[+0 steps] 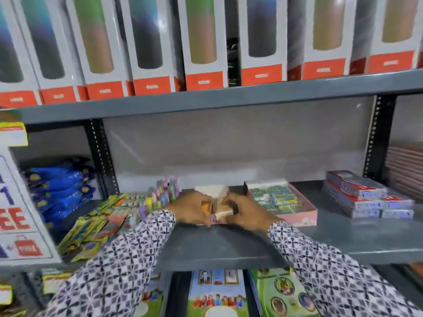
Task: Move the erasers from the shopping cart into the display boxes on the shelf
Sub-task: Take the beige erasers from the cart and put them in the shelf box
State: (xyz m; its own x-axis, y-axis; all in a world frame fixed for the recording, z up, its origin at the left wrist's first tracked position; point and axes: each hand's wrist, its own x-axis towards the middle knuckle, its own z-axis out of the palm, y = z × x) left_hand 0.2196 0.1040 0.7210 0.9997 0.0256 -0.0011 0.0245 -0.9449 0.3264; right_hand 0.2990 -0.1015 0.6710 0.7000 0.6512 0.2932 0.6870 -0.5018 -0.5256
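Both my hands are at a small pink display box point(217, 220) in the middle of the grey shelf point(229, 245). My left hand point(191, 210) holds its left side, where an orange eraser point(205, 205) shows between the fingers. My right hand point(248, 212) grips pale wrapped erasers point(223, 211) at the box's right side. To the right stands a larger pink display box point(304, 217) filled with several green and blue erasers point(278, 199). The shopping cart is out of view. The picture is blurred.
Colourful eraser packs point(91, 229) and small figure erasers point(166, 193) lie left of the hands. Blue packets point(59, 191) sit further left. Red and blue boxes point(366, 195) are stacked at the right. Boxed bottles point(203, 42) line the upper shelf; picture books point(215, 294) stand below.
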